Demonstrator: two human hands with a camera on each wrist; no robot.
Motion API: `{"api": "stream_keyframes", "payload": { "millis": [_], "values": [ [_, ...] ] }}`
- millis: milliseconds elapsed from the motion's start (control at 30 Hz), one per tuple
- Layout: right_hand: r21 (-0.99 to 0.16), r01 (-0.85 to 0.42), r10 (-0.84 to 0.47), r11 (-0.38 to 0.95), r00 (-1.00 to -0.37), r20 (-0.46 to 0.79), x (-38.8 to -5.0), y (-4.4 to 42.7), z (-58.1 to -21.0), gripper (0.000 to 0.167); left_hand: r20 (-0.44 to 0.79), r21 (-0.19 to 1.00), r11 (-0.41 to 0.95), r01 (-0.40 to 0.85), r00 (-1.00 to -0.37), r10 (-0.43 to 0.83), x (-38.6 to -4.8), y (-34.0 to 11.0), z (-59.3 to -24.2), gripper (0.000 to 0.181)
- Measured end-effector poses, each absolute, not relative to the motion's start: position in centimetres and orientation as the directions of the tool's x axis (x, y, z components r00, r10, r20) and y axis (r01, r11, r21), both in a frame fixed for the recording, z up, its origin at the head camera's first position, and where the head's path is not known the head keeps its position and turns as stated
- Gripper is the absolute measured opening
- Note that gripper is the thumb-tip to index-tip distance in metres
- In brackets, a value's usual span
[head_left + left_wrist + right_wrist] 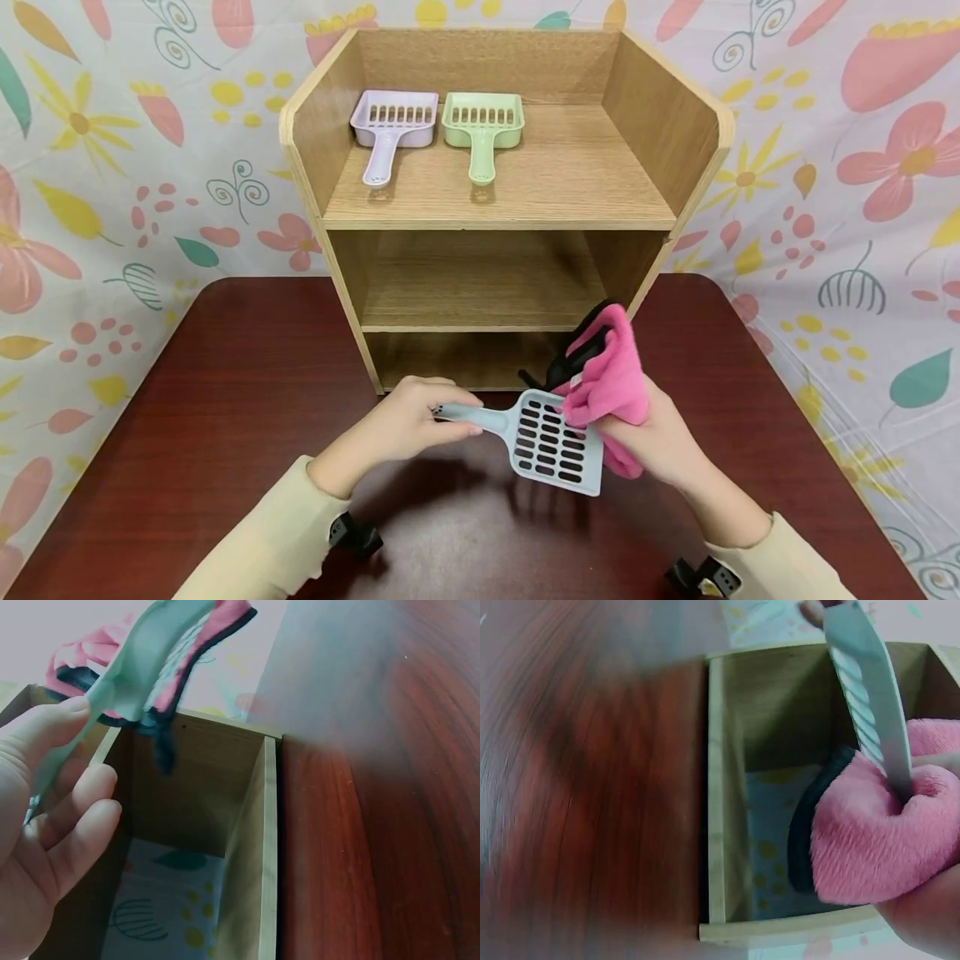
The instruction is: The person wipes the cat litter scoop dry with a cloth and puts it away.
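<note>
A light blue slotted litter scoop (pixel 553 442) is held above the table in front of the shelf. My left hand (pixel 416 421) pinches its handle between thumb and fingers. At the scoop's right edge, my right hand (pixel 656 433) grips a pink cloth (pixel 611 367) with black edging, folded over the scoop's rim. In the right wrist view the cloth (pixel 885 832) wraps around the rim of the scoop (pixel 866 690). The left wrist view shows the left hand's (pixel 56 802) thumb pressed on the handle; part of the right hand's fingers is hidden by the cloth.
A wooden shelf unit (pixel 498 223) stands at the back of the dark red table (pixel 247 400). On its top level sit a lavender scoop (pixel 382 154) and a light green scoop (pixel 482 154), side by side at the left. A patterned cloth backdrop (pixel 150 167) hangs behind.
</note>
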State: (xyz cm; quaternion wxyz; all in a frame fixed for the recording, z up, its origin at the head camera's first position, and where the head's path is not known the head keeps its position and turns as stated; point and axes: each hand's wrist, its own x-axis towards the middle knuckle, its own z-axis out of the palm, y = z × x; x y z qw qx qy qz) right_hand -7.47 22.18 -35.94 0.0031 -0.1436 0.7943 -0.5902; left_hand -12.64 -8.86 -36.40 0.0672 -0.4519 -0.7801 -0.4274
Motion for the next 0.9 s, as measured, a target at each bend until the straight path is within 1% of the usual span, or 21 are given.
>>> {"api": "stream_keyframes", "payload": {
  "millis": [133,167,300,400,567,733,800,900],
  "values": [
    [-0.976,-0.129,-0.082,0.175,-0.99,0.116,-6.9,21.8,-35.7,0.021,0.56,0.579,0.196,0.792,-0.561,0.61,-12.6,-8.9,-36.6,0.022],
    [-0.987,-0.107,-0.069,0.123,-0.993,0.099,-6.8,21.7,-35.7,0.021,0.575,0.571,0.191,0.798,-0.556,0.6,-12.6,-9.0,-36.7,0.022],
    [-0.993,-0.031,-0.107,-0.11,-0.993,0.043,-6.2,21.4,-35.6,0.022,0.631,0.55,0.175,0.817,-0.543,0.554,-12.6,-8.9,-36.8,0.023],
    [-0.973,0.009,-0.163,-0.232,-0.986,0.03,-5.7,21.2,-35.5,0.024,0.665,0.534,0.176,0.827,-0.539,0.517,-12.7,-8.7,-36.8,0.024],
    [-0.946,0.012,-0.2,-0.323,-0.978,0.055,-5.3,20.5,-35.7,0.027,0.73,0.483,0.183,0.857,-0.509,0.456,-12.6,-8.3,-37.0,0.024],
    [-0.917,0.05,-0.204,-0.396,-0.978,0.034,-4.8,18.9,-36.0,0.026,0.774,0.445,0.212,0.87,-0.493,0.398,-12.4,-7.6,-37.2,0.019],
    [-0.901,0.05,-0.178,-0.43,-0.984,0.03,-4.7,18.0,-36.2,0.027,0.788,0.429,0.23,0.873,-0.487,0.378,-12.2,-7.2,-37.4,0.021],
    [-0.872,0.025,-0.087,-0.489,-0.996,0.021,-4.8,16.6,-36.4,0.026,0.811,0.396,0.26,0.881,-0.468,0.35,-11.9,-6.4,-37.9,0.024]
  ]
}}
